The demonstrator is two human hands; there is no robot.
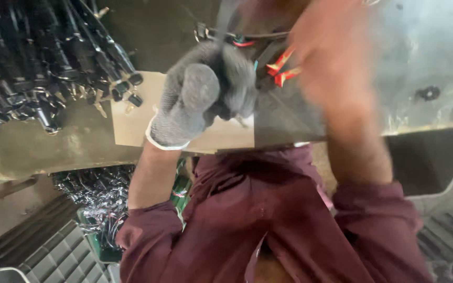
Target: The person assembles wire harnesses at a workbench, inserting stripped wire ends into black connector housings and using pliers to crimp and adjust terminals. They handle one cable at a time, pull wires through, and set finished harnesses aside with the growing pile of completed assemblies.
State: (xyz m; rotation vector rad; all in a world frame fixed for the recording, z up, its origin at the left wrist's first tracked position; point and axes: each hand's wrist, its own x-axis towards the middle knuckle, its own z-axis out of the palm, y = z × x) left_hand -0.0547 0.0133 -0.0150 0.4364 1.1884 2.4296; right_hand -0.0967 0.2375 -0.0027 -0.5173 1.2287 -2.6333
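The left hand (205, 97), in a grey knit glove, is fisted tight around a black part (226, 31) with wires (284, 65), red ones among them, over the pale board (132, 126) on the bench. The bare right hand (331, 57), right of the board, is blurred; whether it is closed on anything cannot be told. A heap of keyed parts (43, 63) lies left of the board. I judge the loose wires could snag or pull free if tugged sharply.
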